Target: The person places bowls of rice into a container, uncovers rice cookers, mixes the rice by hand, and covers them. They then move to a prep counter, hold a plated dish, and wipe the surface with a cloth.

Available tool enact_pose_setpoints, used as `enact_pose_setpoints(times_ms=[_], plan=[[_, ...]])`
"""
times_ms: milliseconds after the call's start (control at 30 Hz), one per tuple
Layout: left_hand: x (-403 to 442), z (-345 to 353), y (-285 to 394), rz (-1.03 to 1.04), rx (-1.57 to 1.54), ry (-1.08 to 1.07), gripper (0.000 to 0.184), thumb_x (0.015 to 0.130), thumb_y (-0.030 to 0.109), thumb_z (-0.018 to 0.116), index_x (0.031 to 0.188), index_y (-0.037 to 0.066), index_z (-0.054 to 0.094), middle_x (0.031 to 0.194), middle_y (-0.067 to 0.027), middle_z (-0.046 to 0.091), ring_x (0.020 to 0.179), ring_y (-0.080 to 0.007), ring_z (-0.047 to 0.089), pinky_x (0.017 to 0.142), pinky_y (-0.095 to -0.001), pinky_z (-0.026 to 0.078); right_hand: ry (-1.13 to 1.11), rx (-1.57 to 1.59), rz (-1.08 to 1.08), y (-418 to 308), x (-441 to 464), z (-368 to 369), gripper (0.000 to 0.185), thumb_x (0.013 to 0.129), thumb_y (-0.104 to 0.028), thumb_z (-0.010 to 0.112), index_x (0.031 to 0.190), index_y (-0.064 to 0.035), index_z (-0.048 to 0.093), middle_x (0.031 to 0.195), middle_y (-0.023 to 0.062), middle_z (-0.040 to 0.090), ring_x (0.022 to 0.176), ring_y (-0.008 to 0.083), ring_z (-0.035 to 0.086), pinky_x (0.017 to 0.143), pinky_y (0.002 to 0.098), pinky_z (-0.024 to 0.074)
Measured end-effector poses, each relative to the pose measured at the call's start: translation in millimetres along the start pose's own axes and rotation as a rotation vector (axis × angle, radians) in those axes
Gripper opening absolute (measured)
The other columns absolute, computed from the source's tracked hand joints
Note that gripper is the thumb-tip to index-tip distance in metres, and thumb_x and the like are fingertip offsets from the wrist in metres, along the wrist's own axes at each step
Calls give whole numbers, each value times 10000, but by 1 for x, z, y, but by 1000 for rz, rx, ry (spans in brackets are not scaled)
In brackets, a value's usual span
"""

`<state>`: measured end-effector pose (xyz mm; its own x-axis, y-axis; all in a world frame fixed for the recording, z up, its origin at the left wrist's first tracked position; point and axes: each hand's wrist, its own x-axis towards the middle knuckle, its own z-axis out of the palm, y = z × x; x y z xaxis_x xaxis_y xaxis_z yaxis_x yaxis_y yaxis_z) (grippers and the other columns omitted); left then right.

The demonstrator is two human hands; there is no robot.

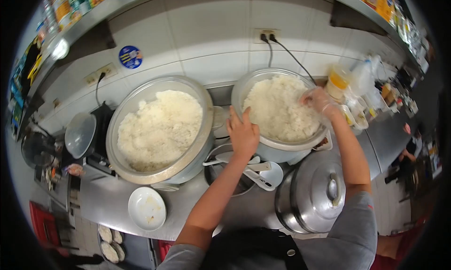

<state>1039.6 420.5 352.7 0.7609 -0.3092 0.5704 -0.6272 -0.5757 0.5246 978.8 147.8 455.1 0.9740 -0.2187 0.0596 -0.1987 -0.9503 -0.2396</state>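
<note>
Two large round cookers full of white rice stand side by side, the left cooker (206,96) and the right cooker (238,89). My left hand (243,135) is bare, fingers spread, touching the near left rim of the right cooker and holding nothing. My right hand (321,102), in a clear plastic glove, is over the right side of the rice (282,105) in that cooker. Its fingers are bent and blurred, so whether they hold rice is unclear. Below my left hand, a pot (242,190) holds white ladles (258,178).
A white plate (147,209) with crumbs lies near the counter's front edge. A lidded metal pot (319,190) stands by my right forearm. Behind are cords in a wall outlet (267,35); containers (337,82) stand at the right. A person (412,150) is at the far right.
</note>
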Motion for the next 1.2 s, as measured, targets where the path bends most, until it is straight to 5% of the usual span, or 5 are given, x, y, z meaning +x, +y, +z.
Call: enact_pose_setpoints(times_ms=[300,567,767,967,1200], plan=[[-25,-148,-7,58,-179,-31,447,905,200,535,1326,69,459,1473,-228,289,1356,-402,283,1094,-531,231,64,-57,-84,-111,79,-11,253,838,-250,602,901,-21,690,918,168,687,866,294,656,772,365,496],[-10,-324,-242,-434,345,569,380,832,121,503,1188,-3,551,1273,-214,525,1216,-376,465,1013,-434,367,-235,352,-627,-299,107,57,413,821,-358,663,1113,-66,662,1147,156,642,1047,274,607,937,364,463],[-6,-311,-334,-725,293,187,475,930,290,472,1337,50,420,1369,-185,460,1329,-398,340,1064,-617,242,-339,82,-796,-460,144,146,639,825,-489,614,1333,-118,501,1372,175,469,1301,348,388,1101,427,295],[-15,-316,-329,-613,103,328,405,919,53,417,1324,36,425,1271,-236,501,1140,-398,517,991,-408,403,-355,34,-792,-568,219,208,711,800,-555,603,1316,-73,512,1394,196,440,1324,342,365,1101,409,294],[-14,-316,-322,-575,88,288,429,903,35,432,1330,72,417,1306,-208,471,1154,-392,500,963,-436,412,-555,-69,-757,-600,194,171,724,738,-656,616,1167,-73,633,1161,169,620,1094,322,563,939,399,425]])
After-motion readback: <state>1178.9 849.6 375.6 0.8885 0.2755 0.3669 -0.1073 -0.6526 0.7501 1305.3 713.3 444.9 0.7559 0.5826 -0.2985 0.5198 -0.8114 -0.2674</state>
